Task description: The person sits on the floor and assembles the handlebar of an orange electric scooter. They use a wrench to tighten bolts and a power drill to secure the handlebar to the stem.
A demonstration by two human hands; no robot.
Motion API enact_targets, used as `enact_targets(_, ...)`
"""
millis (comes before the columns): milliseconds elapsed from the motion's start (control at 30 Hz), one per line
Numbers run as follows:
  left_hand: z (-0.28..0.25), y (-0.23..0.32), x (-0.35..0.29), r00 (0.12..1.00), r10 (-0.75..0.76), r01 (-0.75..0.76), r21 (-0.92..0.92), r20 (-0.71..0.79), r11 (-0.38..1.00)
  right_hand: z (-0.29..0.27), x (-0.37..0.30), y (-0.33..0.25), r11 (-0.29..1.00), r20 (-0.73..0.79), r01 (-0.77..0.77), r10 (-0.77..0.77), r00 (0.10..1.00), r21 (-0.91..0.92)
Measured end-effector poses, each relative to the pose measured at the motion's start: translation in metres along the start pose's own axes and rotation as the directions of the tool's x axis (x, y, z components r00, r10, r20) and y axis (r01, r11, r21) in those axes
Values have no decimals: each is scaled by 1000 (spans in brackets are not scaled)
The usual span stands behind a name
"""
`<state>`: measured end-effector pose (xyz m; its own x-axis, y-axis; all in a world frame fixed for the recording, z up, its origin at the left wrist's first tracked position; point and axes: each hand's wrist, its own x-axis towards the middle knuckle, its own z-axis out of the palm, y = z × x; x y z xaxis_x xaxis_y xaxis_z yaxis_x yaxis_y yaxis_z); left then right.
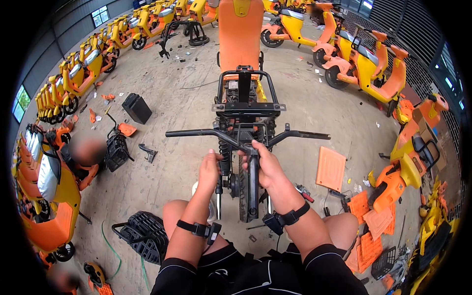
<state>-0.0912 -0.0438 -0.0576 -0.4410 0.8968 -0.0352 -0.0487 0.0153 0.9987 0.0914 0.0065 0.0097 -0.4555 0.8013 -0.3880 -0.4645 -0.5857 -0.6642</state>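
A partly stripped scooter (245, 93) stands in front of me, with an orange panel (241, 37) at its far end and a bare black rack (246, 107). Across its near end lies a black handlebar (196, 132), its thick stem tube (253, 187) pointing toward me. My right hand (263, 164) is closed around that tube just below the bar, thumb on top. My left hand (210, 167) is beside a black coil shock absorber (224, 157), fingers loosely apart, with nothing visible in them. The tyre (243, 196) shows below the stem.
Orange-yellow scooters line the left (78, 81) and right (364, 59). On the floor lie a black battery box (136, 108), a black plastic basket (142, 233), a square orange panel (330, 168), a red-handled tool (305, 194) and stacked orange panels (366, 248). Straps with small devices circle my forearms.
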Motion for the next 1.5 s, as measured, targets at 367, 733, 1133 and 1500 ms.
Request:
enact_targets(367,41,27,23,951,2,74,-232,310,970,14,41,-7,999,-31,34,-32,999,42)
enact_targets(733,57,34,21,944,62,33,-279,325,960,7,45,-34,997,53,-5,1,999,82)
enact_targets(1133,57,26,25,940,111,-10,-298,323,955,2,51,-31,1000,61,6,-7,998,29)
enact_targets(1500,63,31,25,948,89,8,-304,305,953,13,45,-32,999,-13,45,-45,999,13)
